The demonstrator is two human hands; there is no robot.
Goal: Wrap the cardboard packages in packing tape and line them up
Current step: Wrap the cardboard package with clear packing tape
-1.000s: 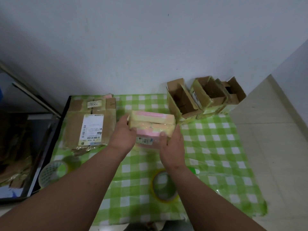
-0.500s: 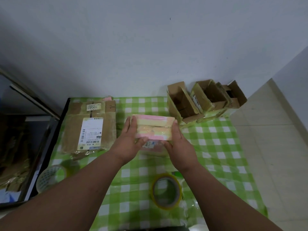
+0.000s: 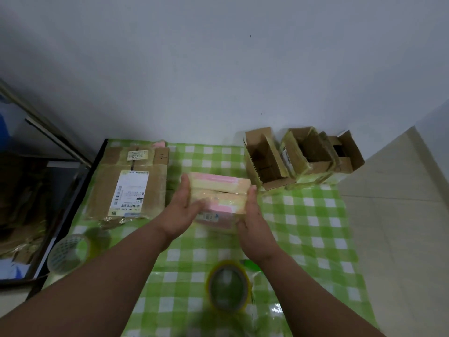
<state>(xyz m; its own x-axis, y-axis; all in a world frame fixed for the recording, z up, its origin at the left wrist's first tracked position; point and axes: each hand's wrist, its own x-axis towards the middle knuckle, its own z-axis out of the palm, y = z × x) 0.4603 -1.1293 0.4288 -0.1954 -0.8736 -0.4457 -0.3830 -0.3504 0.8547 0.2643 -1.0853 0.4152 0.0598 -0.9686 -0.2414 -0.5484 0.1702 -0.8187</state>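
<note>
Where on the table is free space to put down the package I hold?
Free cloth lies right of the right hand, below the open boxes, and behind the held package, between flat parcel and boxes. Crowded: near the tape roll.

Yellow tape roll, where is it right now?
In the head view the yellow tape roll lies flat on the green checked tablecloth, near the front edge, just left of the right forearm and nearer the camera than the held pink-and-yellow package.
</note>
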